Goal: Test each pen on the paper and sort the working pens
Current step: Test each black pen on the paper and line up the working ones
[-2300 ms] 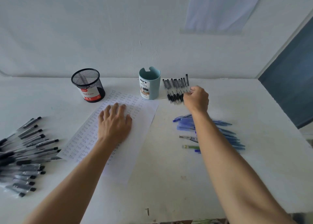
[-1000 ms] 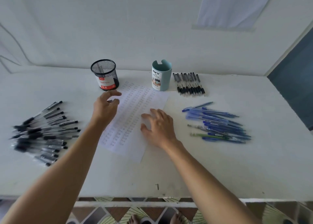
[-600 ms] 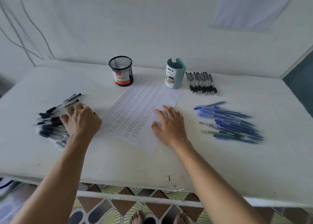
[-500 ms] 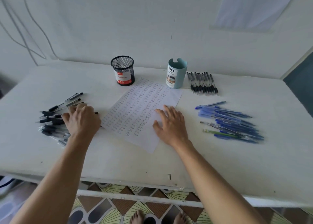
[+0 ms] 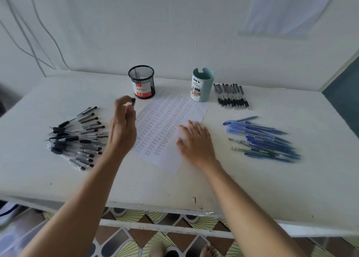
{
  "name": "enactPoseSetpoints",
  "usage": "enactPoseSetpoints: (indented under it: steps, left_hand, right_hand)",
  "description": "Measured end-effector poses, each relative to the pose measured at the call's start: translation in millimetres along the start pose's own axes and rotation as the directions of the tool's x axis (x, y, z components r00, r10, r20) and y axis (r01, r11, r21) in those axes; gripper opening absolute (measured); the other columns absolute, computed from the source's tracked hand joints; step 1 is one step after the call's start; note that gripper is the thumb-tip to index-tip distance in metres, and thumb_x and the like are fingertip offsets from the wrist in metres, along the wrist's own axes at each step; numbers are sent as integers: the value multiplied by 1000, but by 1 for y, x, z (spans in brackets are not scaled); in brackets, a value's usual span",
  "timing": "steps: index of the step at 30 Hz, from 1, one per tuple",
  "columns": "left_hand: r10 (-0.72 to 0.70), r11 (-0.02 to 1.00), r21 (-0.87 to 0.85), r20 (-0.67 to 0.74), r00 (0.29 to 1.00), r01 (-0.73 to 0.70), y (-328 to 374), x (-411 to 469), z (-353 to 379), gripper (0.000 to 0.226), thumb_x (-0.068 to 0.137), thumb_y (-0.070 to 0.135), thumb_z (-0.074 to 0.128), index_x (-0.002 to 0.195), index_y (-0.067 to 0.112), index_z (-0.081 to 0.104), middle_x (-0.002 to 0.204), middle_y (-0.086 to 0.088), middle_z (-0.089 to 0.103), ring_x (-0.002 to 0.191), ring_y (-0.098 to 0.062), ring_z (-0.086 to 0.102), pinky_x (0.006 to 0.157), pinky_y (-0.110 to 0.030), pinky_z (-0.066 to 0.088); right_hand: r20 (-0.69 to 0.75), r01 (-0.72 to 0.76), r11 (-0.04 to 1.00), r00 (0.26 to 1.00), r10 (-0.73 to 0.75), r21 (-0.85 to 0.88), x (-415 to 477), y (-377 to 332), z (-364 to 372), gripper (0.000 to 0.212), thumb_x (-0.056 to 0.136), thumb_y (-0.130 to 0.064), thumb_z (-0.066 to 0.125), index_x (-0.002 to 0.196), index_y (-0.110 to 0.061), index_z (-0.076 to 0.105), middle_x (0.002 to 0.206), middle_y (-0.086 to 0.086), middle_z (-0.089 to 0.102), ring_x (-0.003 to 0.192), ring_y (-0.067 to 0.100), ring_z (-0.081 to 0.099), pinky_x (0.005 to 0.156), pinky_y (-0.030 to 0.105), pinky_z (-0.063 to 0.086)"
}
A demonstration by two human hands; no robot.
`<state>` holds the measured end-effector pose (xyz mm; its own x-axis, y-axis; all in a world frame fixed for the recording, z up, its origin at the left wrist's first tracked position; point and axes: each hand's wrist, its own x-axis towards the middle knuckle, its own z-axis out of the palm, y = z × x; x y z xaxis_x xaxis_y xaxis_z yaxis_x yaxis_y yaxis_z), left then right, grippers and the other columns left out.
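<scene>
A white paper (image 5: 167,124) covered with rows of small handwriting lies mid-table. My left hand (image 5: 122,128) is raised above the paper's left edge and pinches a black pen (image 5: 133,101), of which only the dark end shows above my fingers. My right hand (image 5: 196,142) rests flat with straight fingers on the paper's right edge. A heap of black pens (image 5: 77,138) lies to the left. A black mesh cup (image 5: 141,84) and a teal desk organizer (image 5: 202,87) stand behind the paper.
A neat row of black pens (image 5: 231,96) lies right of the teal organizer. A pile of blue pens (image 5: 262,140) lies at the right. The table's front edge (image 5: 174,208) is close to me, with tiled floor and my feet below.
My left hand left the paper, reached into the black pen heap, and has now lifted up toward the paper with one pen. My right hand moved from the back row of pens onto the paper.
</scene>
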<state>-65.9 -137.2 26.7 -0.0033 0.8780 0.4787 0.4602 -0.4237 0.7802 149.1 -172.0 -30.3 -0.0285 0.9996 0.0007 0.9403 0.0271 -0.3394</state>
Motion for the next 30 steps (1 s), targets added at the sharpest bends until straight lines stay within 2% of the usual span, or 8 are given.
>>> enactPoseSetpoints:
  steps: [3, 6, 11, 17, 20, 24, 27, 30]
  left_hand:
    - [-297, 830, -435, 186, 937, 349, 16, -1, 10, 45, 107, 46, 29, 82, 18, 53, 57, 9, 30, 48, -9, 22, 46, -24, 19]
    - [-375, 622, -602, 332, 865, 501, 24, -1, 16, 56, 94, 56, 32, 54, 18, 44, 46, 9, 22, 43, -9, 12, 45, -26, 8]
    - [-403, 320, -795, 377, 834, 515, 27, -2, 24, 49, 100, 45, 29, 70, 16, 54, 50, 4, 27, 43, -9, 11, 45, -24, 7]
    - [-456, 520, -687, 279, 845, 507, 13, -8, 32, 27, 104, 10, 46, 123, 16, 65, 102, -6, 67, 53, -11, 48, 49, -20, 30]
    - [-389, 595, -623, 328, 861, 507, -2, -15, 30, 43, 106, 48, 29, 136, 33, 56, 126, -6, 62, 89, -17, 61, 73, -24, 47]
    - [-347, 719, -485, 371, 861, 498, -9, -15, 29, 64, 90, 69, 51, 103, 10, 73, 87, -17, 70, 73, -27, 67, 69, -34, 55]
    - [-326, 881, -233, 330, 886, 412, -11, -20, 32, 18, 84, 24, 79, 81, 8, 72, 79, -9, 74, 72, -22, 72, 70, -33, 60]
    - [-374, 894, -136, 295, 879, 426, -11, -26, 32, 17, 80, 3, 81, 73, 7, 66, 68, -8, 71, 51, -17, 61, 46, -23, 48]
  right_hand:
    - [-13, 2, 1000, 1000, -2, 1, 0, 1, 1, 55, 101, -39, 38, 154, -28, 29, 166, 4, 13, 154, 23, 5, 124, 43, -1]
    - [-28, 2, 1000, 1000, -1, 18, 1, 1, 3, 56, 99, -40, 37, 154, -29, 31, 166, 4, 15, 153, 22, 6, 123, 43, -1]
    - [-32, -3, 1000, 999, 3, 7, 0, 1, 4, 57, 98, -43, 33, 154, -31, 30, 166, 3, 15, 153, 22, 6, 123, 42, -1]
    - [-18, 3, 1000, 1000, -4, -13, 2, 2, 5, 55, 101, -41, 34, 155, -30, 27, 167, 4, 12, 154, 23, 4, 123, 43, -2]
    - [-19, 4, 999, 1000, -5, -32, 2, 3, 5, 55, 101, -43, 34, 155, -30, 26, 167, 4, 12, 154, 24, 4, 123, 43, -1]
    - [0, 9, 999, 1000, -9, -45, 4, 4, 5, 57, 102, -45, 33, 156, -30, 24, 167, 4, 10, 154, 24, 3, 124, 44, -1]
    - [-8, 3, 998, 1000, -3, -56, 5, 4, 6, 57, 102, -46, 34, 155, -29, 26, 167, 4, 12, 154, 24, 5, 123, 44, 1]
    - [-19, -4, 999, 1000, 4, -42, 6, 3, 6, 57, 100, -45, 37, 154, -29, 29, 166, 5, 15, 153, 24, 7, 123, 45, 2]
